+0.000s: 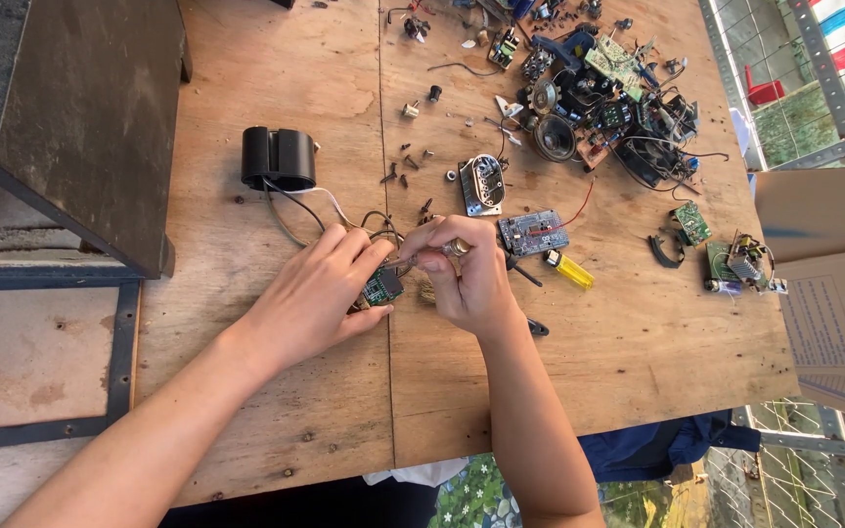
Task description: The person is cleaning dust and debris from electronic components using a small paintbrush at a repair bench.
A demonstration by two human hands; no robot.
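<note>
At the frame's centre the left hand (320, 288) pinches a small green circuit board (381, 286) against the wooden table (638, 342). The right hand (466, 274), just beside it, is closed around a thin tool (413, 260) whose tip meets the board.

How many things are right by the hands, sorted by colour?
Green: 1, the small circuit board under the left hand.
Blue: 1, the circuit board beside the right hand.
Yellow: 1, the lighter.
Black: 1, the cylinder.
Total: 4
</note>
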